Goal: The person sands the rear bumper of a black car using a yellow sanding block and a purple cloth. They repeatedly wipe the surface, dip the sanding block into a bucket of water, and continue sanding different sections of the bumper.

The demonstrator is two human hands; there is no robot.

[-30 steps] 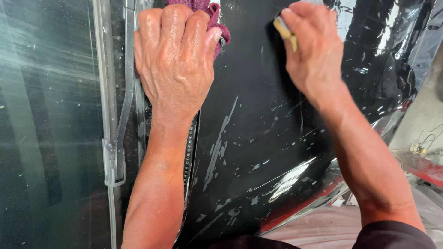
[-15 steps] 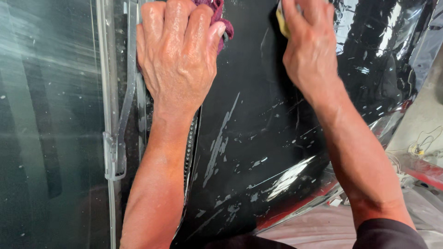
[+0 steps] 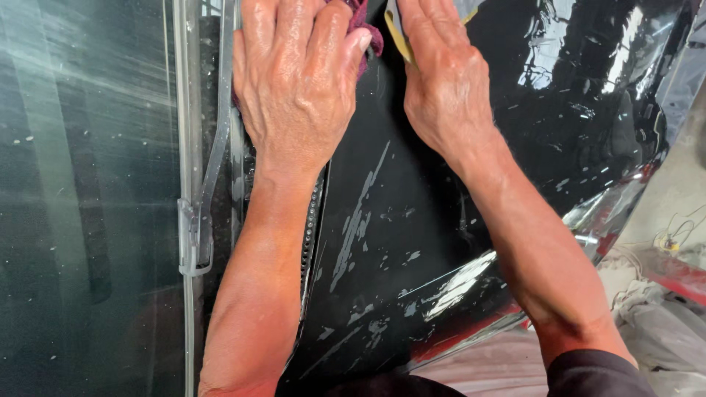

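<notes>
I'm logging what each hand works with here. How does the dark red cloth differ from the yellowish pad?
The dark red cloth is soft and bunched, peeking out beneath the left hand; the yellowish pad is thin and flat-edged, under the right hand. The cloth sits nearer the wiper arm, the pad further out on the black panel. Both are mostly hidden by the hands.

Wiper arm (image 3: 209, 169) beside left hand (image 3: 294, 88)
</notes>
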